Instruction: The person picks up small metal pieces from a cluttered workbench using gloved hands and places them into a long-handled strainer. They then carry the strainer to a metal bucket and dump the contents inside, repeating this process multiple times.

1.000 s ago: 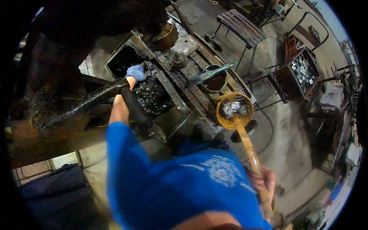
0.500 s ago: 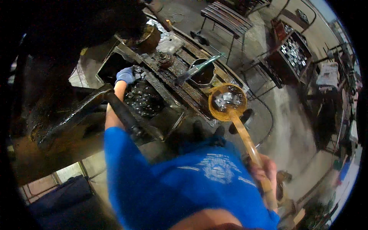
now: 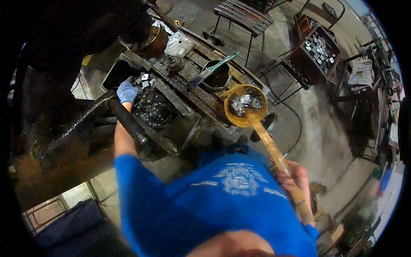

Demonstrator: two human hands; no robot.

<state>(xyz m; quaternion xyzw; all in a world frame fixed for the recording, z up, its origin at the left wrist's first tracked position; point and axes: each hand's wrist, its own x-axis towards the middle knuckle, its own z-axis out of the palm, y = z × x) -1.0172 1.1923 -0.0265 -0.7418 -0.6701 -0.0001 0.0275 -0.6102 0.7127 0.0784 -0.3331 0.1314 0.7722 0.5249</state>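
My left hand (image 3: 127, 91), in a light blue-grey glove, is at the left side of a dark metal trough (image 3: 182, 112). Its fingers look stretched and apart, with nothing visible in them. Just beside its fingertips lie several shiny square metal pieces (image 3: 145, 81), on top of a heap of dark wet pieces (image 3: 155, 109). My bare right hand (image 3: 293, 176) is closed round the wooden handle (image 3: 274, 150) of a round yellow strainer scoop (image 3: 231, 115). Several silvery metal pieces (image 3: 246, 101) lie inside the scoop.
A brush (image 3: 218, 66) lies across a dark pot (image 3: 221, 81) on the greasy bench. A thick dark bar (image 3: 126, 120) passes over my left forearm. Beyond are a slatted stool (image 3: 244, 17) and a crate of metal pieces (image 3: 319, 49) on a stand.
My left hand has drawn back to the left from the shiny metal pieces, which now show in the trough. My right hand still holds the scoop in about the same place.
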